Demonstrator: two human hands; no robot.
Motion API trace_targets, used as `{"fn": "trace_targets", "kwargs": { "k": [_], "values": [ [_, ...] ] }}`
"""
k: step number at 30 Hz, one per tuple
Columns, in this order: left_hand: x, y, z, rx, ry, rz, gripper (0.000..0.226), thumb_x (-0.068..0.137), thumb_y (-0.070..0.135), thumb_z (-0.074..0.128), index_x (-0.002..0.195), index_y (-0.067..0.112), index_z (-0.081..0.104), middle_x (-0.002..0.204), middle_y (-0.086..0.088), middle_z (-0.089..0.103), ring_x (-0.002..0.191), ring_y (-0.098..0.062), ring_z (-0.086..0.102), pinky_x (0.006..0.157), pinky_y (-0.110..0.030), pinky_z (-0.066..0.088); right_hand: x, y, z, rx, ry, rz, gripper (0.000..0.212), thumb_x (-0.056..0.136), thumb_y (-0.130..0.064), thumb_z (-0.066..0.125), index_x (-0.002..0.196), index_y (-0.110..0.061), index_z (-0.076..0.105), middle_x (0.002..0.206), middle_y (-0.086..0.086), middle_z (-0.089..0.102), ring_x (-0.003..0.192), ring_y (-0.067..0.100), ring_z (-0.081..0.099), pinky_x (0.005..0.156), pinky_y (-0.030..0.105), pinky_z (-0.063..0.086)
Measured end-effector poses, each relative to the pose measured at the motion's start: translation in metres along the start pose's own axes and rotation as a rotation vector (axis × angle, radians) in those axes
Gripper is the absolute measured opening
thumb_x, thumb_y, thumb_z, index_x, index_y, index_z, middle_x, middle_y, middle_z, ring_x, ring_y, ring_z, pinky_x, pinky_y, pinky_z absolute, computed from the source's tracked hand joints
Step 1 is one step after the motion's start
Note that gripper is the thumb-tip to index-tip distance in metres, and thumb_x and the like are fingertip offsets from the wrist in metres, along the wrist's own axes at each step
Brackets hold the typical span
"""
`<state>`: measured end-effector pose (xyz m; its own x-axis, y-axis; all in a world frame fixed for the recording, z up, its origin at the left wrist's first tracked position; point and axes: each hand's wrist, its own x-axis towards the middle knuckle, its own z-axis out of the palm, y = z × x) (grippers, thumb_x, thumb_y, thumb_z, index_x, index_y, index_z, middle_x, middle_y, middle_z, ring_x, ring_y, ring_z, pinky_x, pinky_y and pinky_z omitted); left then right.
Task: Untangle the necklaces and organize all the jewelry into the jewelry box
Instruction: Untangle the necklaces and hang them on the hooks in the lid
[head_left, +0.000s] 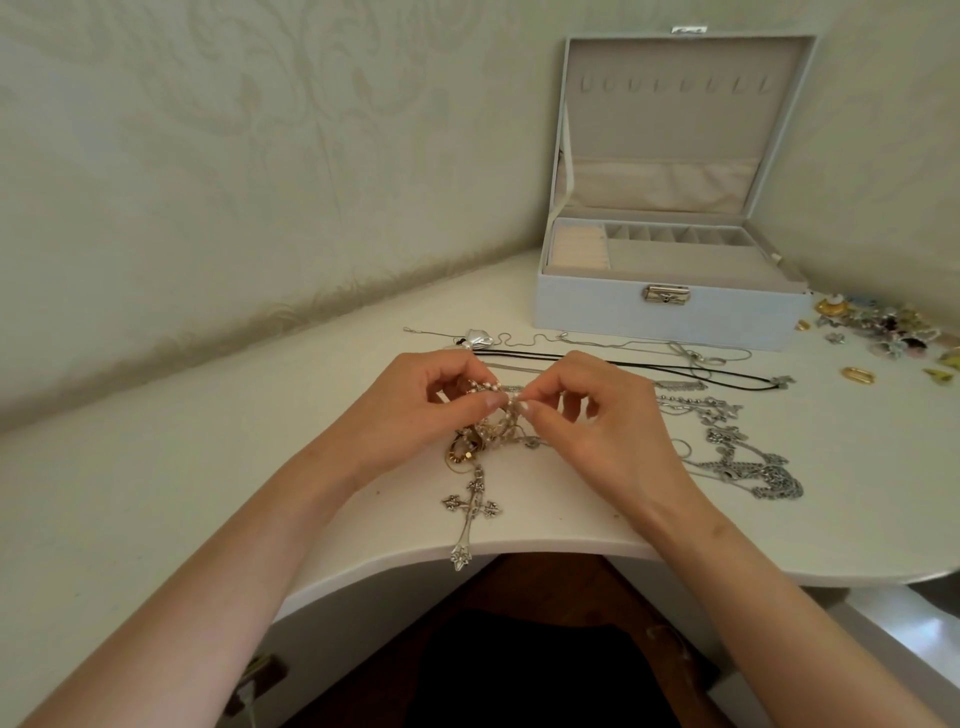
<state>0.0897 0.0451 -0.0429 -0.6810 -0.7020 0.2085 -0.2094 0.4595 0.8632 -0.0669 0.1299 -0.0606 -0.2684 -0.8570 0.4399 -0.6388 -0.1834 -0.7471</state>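
Observation:
A tangle of pearl and gold necklaces (491, 428) lies on the white table between my hands. My left hand (415, 410) pinches a pearl strand of the tangle. Fingertip to fingertip with it, my right hand (587, 421) pinches the same strand. A large silver cross pendant (470, 514) hangs from the tangle over the table's front edge. The open pale jewelry box (670, 312) stands at the back right, its lid up and its grey compartments holding nothing I can see.
Thin silver chains and a black cord necklace (675, 368) lie behind my hands. Heavier silver chains (748, 467) lie to the right. Several small earrings, rings and brooches (883, 332) are scattered right of the box. A wall runs along the table's left and back.

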Motion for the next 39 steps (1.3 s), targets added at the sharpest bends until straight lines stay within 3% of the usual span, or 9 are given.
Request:
{"fn": "trace_targets", "kwargs": {
  "k": [6, 12, 15, 20, 23, 27, 31, 39],
  "values": [
    [0.0, 0.001, 0.0, 0.013, 0.011, -0.016, 0.004, 0.084, 0.019, 0.067, 0.081, 0.017, 0.068, 0.074, -0.001, 0.064, 0.069, -0.01, 0.052, 0.069, -0.024, 0.041, 0.001, 0.001, 0.0, 0.007, 0.022, -0.002, 0.016, 0.077, -0.016, 0.069, 0.068, -0.027, 0.062, 0.066, -0.012, 0.058, 0.061, 0.006, 0.047, 0.059, 0.022, 0.035],
    [0.0, 0.001, 0.0, 0.037, -0.026, -0.009, 0.004, 0.083, 0.019, 0.068, 0.082, 0.016, 0.069, 0.069, 0.005, 0.062, 0.064, -0.006, 0.051, 0.063, -0.016, 0.04, 0.001, -0.001, 0.0, 0.032, 0.037, -0.015, 0.012, 0.079, -0.02, 0.068, 0.071, -0.027, 0.061, 0.065, -0.011, 0.057, 0.059, 0.006, 0.046, 0.057, 0.021, 0.034],
    [-0.001, 0.001, 0.0, 0.033, -0.056, 0.009, 0.005, 0.083, 0.022, 0.069, 0.084, 0.018, 0.07, 0.073, -0.002, 0.063, 0.066, -0.008, 0.052, 0.065, -0.022, 0.041, 0.001, -0.001, 0.001, 0.015, 0.022, 0.006, 0.012, 0.08, -0.02, 0.067, 0.072, -0.026, 0.06, 0.065, -0.01, 0.057, 0.059, 0.006, 0.045, 0.058, 0.024, 0.036],
    [-0.002, 0.005, -0.001, -0.058, -0.026, 0.041, 0.013, 0.076, 0.031, 0.068, 0.083, 0.02, 0.067, 0.078, 0.004, 0.066, 0.075, -0.013, 0.059, 0.074, -0.033, 0.048, 0.002, -0.001, 0.0, -0.038, -0.007, 0.121, 0.011, 0.078, -0.02, 0.062, 0.068, -0.026, 0.057, 0.064, -0.011, 0.056, 0.058, 0.005, 0.044, 0.061, 0.029, 0.039],
    [-0.001, 0.006, -0.002, -0.145, 0.0, 0.029, 0.018, 0.075, 0.029, 0.064, 0.086, 0.014, 0.065, 0.075, 0.005, 0.069, 0.077, -0.009, 0.065, 0.08, -0.027, 0.05, 0.001, -0.005, -0.001, 0.005, -0.018, 0.129, 0.006, 0.073, -0.028, 0.053, 0.075, -0.029, 0.059, 0.067, -0.012, 0.056, 0.06, 0.005, 0.045, 0.063, 0.029, 0.041],
    [-0.002, 0.008, -0.002, -0.231, -0.014, 0.025, 0.019, 0.079, 0.025, 0.059, 0.088, 0.008, 0.06, 0.073, 0.003, 0.07, 0.072, -0.006, 0.064, 0.07, -0.014, 0.045, -0.002, -0.01, -0.002, 0.023, -0.078, 0.05, 0.018, 0.067, -0.026, 0.05, 0.082, -0.03, 0.059, 0.077, -0.011, 0.056, 0.067, 0.008, 0.048, 0.063, 0.025, 0.038],
    [-0.002, 0.009, -0.001, -0.261, -0.024, 0.019, 0.018, 0.081, 0.024, 0.056, 0.088, 0.008, 0.057, 0.07, 0.003, 0.068, 0.065, -0.004, 0.06, 0.064, -0.015, 0.045, -0.002, -0.01, -0.001, 0.007, -0.097, 0.002, 0.013, 0.079, -0.023, 0.068, 0.081, -0.031, 0.059, 0.079, -0.012, 0.057, 0.071, 0.008, 0.049, 0.065, 0.025, 0.038],
    [-0.002, 0.009, -0.001, -0.256, -0.056, 0.015, 0.016, 0.083, 0.026, 0.055, 0.088, 0.012, 0.055, 0.067, 0.002, 0.066, 0.064, -0.006, 0.057, 0.061, -0.016, 0.044, -0.001, -0.007, -0.001, 0.082, -0.056, -0.019, 0.021, 0.081, -0.015, 0.07, 0.074, -0.032, 0.06, 0.071, -0.014, 0.056, 0.066, 0.005, 0.047, 0.063, 0.013, 0.035]
  ]
}}
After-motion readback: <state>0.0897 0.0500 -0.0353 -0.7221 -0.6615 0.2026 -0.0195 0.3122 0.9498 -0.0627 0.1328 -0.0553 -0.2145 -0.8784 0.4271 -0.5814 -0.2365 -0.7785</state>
